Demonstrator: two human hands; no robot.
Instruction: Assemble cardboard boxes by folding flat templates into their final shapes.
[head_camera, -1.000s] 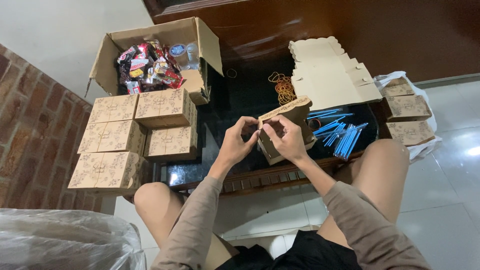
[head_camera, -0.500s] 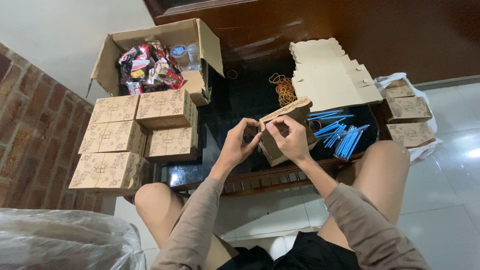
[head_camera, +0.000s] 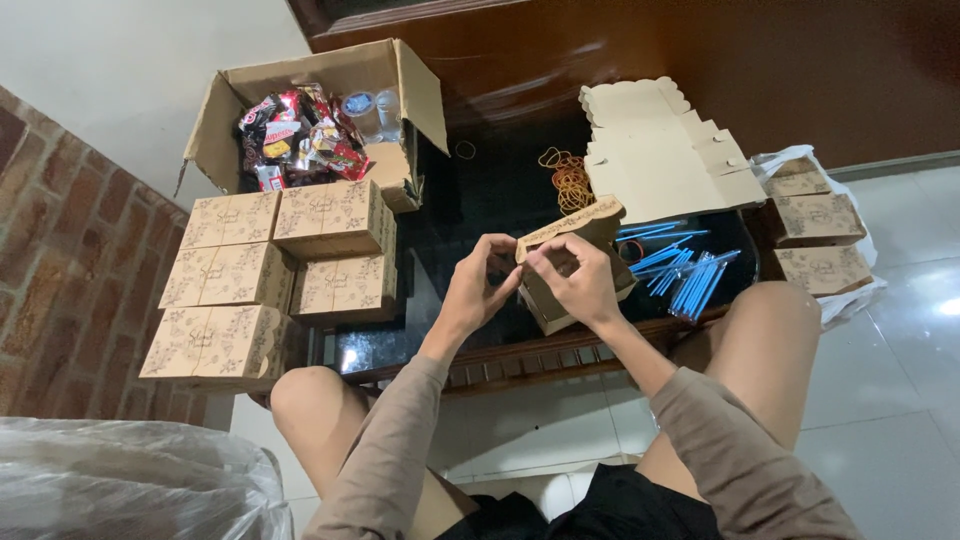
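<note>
I sit over a low dark glass-topped table with a slatted wooden edge (head_camera: 520, 355). To my left runs a rough red-brown brick wall (head_camera: 45, 230), with a plain white wall (head_camera: 130, 50) beyond. Ahead stands glossy dark brown wooden panelling (head_camera: 800, 70). Pale glossy floor tiles (head_camera: 900, 400) catch a bright glare.

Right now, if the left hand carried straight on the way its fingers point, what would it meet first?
Probably the small brown box it already touches: the left hand points right, toward the right hand holding it; depth is unclear.

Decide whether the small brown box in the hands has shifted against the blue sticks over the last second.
No. The small brown box sits just left of the blue sticks as before, with both the left hand and right hand on it.
</note>
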